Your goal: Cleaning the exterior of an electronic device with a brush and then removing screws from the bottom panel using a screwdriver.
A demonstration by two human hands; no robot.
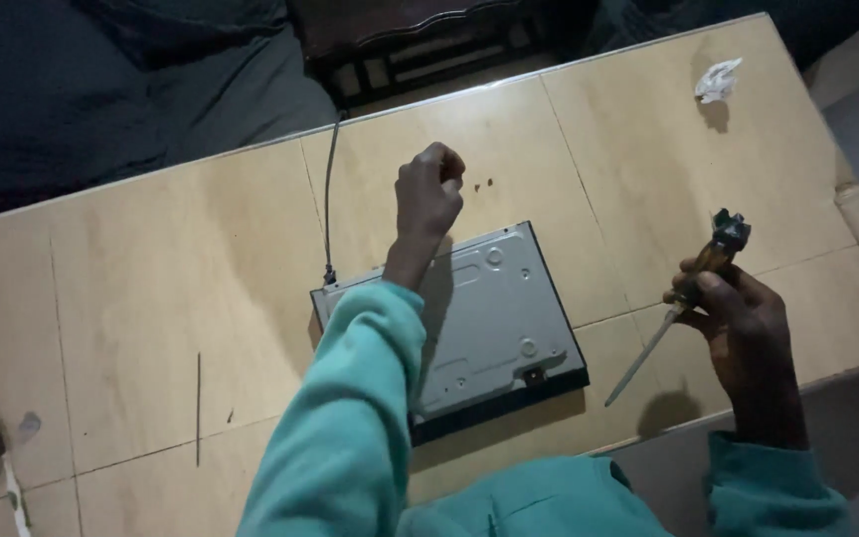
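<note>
Dim room, pale plywood tabletop (151, 278).
Metal device chassis (494, 318) lies under the fisted left hand (428, 194); right hand (743, 313), beside it, grips a screwdriver (676, 308).

Device: flat grey sheet-metal box with black front edge (494, 318), lying bottom-up, frame centre.
Screwdriver: amber-handled, thin steel shaft (676, 308), tip angled down-left, right of frame.
</note>
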